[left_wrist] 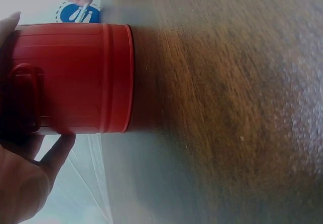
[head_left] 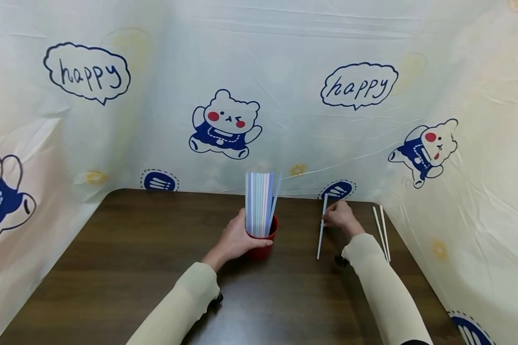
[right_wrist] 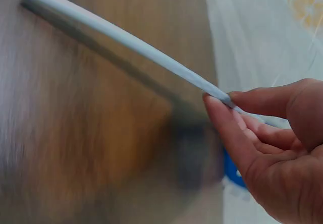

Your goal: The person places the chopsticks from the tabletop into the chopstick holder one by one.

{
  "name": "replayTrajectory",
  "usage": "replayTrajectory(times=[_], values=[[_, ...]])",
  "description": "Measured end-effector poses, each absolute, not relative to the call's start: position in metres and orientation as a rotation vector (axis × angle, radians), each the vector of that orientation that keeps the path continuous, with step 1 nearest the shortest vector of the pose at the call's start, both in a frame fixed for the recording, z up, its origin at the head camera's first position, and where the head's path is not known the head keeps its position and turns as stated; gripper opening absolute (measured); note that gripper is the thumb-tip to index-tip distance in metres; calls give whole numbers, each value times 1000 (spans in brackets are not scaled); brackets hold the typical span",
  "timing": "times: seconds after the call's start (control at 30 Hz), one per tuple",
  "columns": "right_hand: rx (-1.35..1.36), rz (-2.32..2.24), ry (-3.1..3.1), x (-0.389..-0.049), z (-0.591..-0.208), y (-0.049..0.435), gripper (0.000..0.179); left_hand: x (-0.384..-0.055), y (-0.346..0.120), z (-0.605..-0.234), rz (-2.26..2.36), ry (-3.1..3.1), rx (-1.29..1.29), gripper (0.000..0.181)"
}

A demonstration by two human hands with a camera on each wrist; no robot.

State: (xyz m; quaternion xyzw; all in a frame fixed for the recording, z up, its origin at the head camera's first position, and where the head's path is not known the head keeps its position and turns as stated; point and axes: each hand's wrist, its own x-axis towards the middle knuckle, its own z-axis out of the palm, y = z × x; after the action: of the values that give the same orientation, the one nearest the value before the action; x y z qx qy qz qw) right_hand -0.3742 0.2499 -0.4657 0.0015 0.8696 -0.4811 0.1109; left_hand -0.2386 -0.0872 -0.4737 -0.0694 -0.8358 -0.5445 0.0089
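Note:
A red cup (head_left: 261,253) stands on the table, packed with upright striped straws (head_left: 258,203); one blue straw (head_left: 276,194) leans apart at the right. My left hand (head_left: 238,240) grips the cup from its left, thumb across the front. The left wrist view shows the ribbed wall of the cup (left_wrist: 65,77) between the fingers. To the right, my right hand (head_left: 342,216) pinches a single pale blue straw (right_wrist: 126,40) between thumb and index finger, its other fingers curled in. The straw slants low over the table, its shadow close beside it.
Two whitish straws (head_left: 382,235) lie near the right edge of the brown wooden table (head_left: 125,268). A printed sheet (head_left: 285,62) with bears and lettering hangs behind the table and along both sides.

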Motion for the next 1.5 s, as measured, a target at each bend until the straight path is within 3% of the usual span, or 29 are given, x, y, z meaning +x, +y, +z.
replayTrajectory(times=[0.6, 0.8, 1.17, 1.5], values=[[-472, -1985, 2466, -341, -376, 179, 31, -240, -87, -476, -1658, -2612, -206, 106], [-628, -2194, 2398, -324, -357, 157, 26, -240, -87, -475, -1670, -2610, -208, 105], [-904, -1941, 2570, -316, -375, 130, 23, -240, -86, -477, -1694, -2606, -194, 107], [-917, -1551, 2801, -315, -408, 115, 18, -239, -87, -476, -1720, -2587, -220, 106]])
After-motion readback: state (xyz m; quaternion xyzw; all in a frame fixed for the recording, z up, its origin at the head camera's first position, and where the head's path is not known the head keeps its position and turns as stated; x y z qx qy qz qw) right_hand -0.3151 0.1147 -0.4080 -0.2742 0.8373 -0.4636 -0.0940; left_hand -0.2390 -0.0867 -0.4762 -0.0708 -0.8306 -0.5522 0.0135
